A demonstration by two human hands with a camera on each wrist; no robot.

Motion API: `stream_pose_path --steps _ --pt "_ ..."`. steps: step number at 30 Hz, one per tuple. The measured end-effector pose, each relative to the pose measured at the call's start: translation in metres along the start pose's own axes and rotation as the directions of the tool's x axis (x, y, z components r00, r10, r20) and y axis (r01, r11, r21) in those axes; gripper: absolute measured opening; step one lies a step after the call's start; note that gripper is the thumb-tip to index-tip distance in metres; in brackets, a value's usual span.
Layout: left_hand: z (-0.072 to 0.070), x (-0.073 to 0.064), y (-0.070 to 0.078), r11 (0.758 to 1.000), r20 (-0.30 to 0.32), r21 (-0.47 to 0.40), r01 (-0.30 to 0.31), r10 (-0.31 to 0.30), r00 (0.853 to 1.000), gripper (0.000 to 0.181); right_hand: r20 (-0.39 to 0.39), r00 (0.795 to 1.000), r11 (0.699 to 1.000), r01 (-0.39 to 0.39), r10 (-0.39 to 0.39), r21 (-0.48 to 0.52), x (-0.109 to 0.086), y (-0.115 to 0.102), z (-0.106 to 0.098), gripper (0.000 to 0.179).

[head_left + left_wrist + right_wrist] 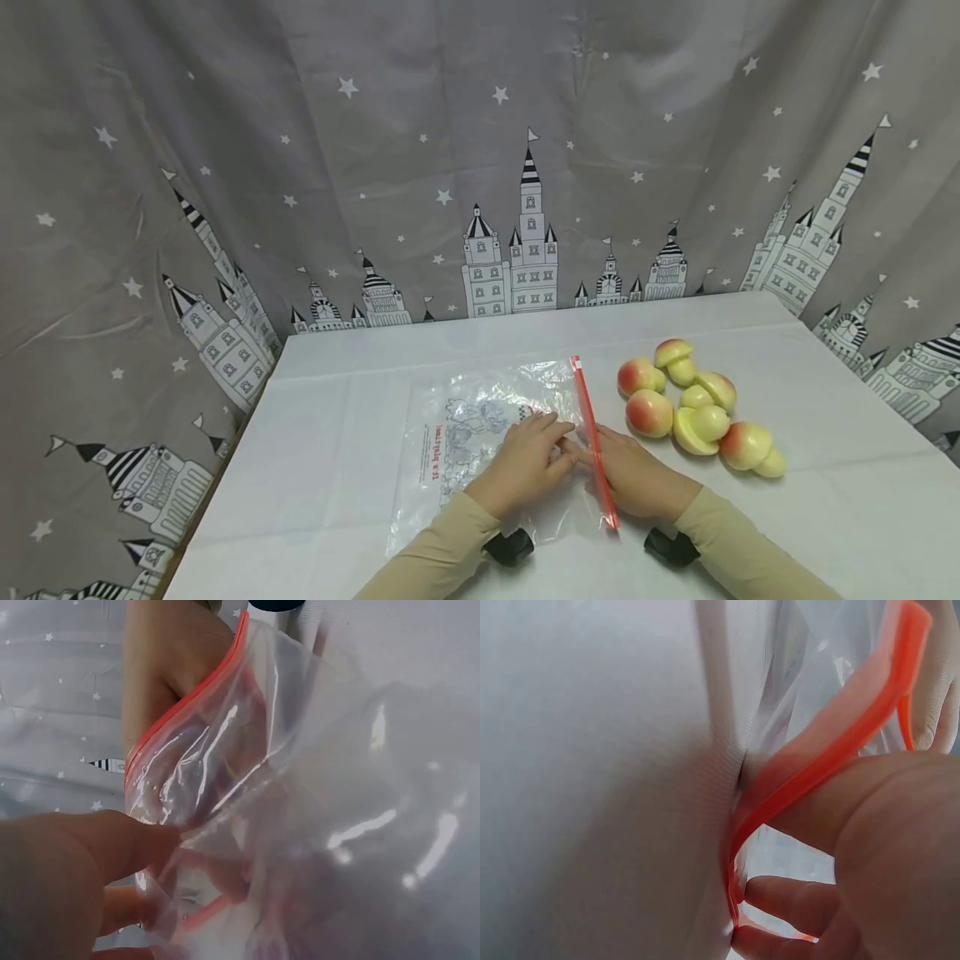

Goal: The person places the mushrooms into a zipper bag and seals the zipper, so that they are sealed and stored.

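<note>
A clear zip bag (480, 400) with a red zip strip (587, 425) and printed drawings lies on the white table, its mouth facing right. My left hand (521, 462) is over the bag near the mouth. In the left wrist view, the left thumb (139, 844) and fingers are on the clear plastic and pinch it. My right hand (637, 471) reaches in at the mouth, its fingers (799, 900) past the red strip and partly hidden by it. Through the plastic, the right fingers show blurred in the left wrist view.
Several yellow and red mushroom-shaped pieces (697, 421) lie grouped on the white table (322, 467), right of the bag. Behind the table hangs a grey curtain (405, 125) with castles and stars. Black wrist straps (510, 547) show below the hands.
</note>
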State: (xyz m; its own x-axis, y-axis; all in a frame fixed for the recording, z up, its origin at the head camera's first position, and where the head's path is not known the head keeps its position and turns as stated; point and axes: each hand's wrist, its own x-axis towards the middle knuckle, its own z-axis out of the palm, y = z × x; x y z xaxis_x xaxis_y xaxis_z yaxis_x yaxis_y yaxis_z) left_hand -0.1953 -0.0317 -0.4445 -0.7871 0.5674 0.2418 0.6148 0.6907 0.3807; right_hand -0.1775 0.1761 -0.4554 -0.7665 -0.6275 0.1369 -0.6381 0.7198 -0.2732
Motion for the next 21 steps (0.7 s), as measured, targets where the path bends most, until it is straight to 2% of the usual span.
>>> stream_pose_path --steps 4,7,14,21 --pt "-0.0002 0.0018 -0.0033 0.997 -0.068 0.022 -0.078 0.079 0.995 0.033 0.018 1.000 1.000 -0.024 0.024 0.018 0.0013 -0.0005 -0.0013 0.060" --pt "-0.0002 0.0025 -0.0041 0.994 -0.099 0.017 -0.104 0.105 0.990 0.029 0.008 1.000 1.000 -0.007 0.007 -0.004 0.0016 -0.0002 -0.0010 0.055" --pt "-0.0048 0.0025 -0.0018 0.999 -0.115 -0.036 -0.031 0.026 0.993 0.029 -0.045 0.999 1.000 0.016 -0.017 -0.026 0.0004 0.0018 0.0017 0.050" --pt "-0.0094 0.0013 -0.0001 0.997 -0.141 -0.078 0.027 -0.038 0.989 0.029 -0.074 0.997 1.000 0.012 -0.013 -0.014 0.0008 0.0027 0.0024 0.035"
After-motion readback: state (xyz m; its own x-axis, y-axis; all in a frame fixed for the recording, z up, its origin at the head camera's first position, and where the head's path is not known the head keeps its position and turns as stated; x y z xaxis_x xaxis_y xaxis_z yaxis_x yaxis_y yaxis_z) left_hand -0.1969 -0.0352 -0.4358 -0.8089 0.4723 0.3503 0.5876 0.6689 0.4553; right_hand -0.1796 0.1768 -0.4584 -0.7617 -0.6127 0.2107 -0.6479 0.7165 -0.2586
